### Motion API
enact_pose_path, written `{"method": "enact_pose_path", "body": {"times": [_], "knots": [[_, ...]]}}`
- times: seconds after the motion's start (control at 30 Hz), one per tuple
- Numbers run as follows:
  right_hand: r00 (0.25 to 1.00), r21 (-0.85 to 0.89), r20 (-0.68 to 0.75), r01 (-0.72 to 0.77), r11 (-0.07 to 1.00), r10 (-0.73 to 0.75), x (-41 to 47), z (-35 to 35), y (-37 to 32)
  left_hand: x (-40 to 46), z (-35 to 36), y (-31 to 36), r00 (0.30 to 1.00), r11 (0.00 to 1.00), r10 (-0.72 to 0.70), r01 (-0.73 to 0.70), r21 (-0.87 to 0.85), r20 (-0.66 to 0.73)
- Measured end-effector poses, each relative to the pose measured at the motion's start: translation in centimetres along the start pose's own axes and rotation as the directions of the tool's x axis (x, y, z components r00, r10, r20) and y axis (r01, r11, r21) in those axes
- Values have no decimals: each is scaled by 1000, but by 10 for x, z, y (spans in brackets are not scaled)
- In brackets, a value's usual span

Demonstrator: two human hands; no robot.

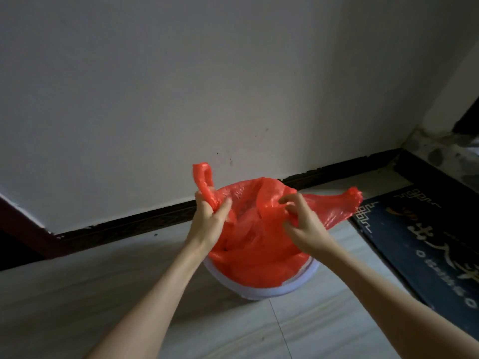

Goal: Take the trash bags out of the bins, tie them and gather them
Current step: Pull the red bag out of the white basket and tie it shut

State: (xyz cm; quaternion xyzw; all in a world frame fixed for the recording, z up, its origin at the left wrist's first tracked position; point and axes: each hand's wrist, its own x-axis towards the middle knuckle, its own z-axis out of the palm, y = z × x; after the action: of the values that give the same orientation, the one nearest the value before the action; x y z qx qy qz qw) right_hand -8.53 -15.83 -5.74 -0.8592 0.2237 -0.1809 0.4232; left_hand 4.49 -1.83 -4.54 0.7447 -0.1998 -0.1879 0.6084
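The red trash bag sits in the pale bin on the tiled floor, close to the dark skirting at the foot of the wall and beside the dark doormat. The left hand grips one handle loop and the right hand pinches the film by the other. The thin plastic may tear under an uneven pull, or the light bin may lift and tip, spilling whatever is inside, which I cannot see.
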Motion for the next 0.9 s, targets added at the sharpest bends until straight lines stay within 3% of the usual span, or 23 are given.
{"method": "enact_pose_path", "body": {"times": [0.07, 0.1, 0.17, 0.27, 0.37, 0.4, 0.47, 0.5, 0.57, 0.67, 0.73, 0.83, 0.9], "knots": [[982, -223, 174, 111, 968, -72, -14, -5, 5, -6, -1, 1, 995, 959, -77, 90, 270, -60], [971, -337, 228, 154, 929, -78, -19, -8, 6, -11, -3, 1, 992, 883, -58, 104, 458, -113], [971, -464, 225, 175, 868, -75, -22, -15, 9, -21, -10, 6, 969, 686, 151, 39, 726, -195], [982, -613, 99, 190, 767, -164, -11, -20, 10, -8, -18, 5, 832, 482, 513, -76, 873, -211], [990, -706, 89, 142, 693, -112, 8, -20, 8, 13, -8, 8, 744, 102, 657, -246, 964, 120], [993, -719, 80, 121, 684, -91, 13, -19, 7, 21, -3, 7, 725, -17, 637, -328, 945, 263], [993, -738, 19, 93, 668, -118, 27, -19, 7, 35, 8, 9, 749, -152, 504, -413, 898, 430], [992, -744, -12, 74, 664, -124, 34, -20, 6, 40, 11, 8, 787, -160, 417, -428, 889, 454], [998, -747, -30, 20, 665, -64, 52, -20, 7, 57, 18, 3, 858, -64, 303, -417, 907, 416], [996, -731, 19, -48, 681, 90, 77, -18, 10, 82, 26, -1, 922, -23, 236, -311, 950, 308], [986, -697, 27, -100, 710, 166, 90, -15, 13, 94, 31, -8, 909, 14, 301, -306, 952, 288], [973, -708, 58, -118, 697, 223, 106, -8, 24, 109, 41, -17, 810, 0, 473, -393, 919, 347], [970, -734, 90, -88, 674, 225, 115, -1, 33, 115, 49, -22, 803, 3, 452, -437, 900, 388]]}}
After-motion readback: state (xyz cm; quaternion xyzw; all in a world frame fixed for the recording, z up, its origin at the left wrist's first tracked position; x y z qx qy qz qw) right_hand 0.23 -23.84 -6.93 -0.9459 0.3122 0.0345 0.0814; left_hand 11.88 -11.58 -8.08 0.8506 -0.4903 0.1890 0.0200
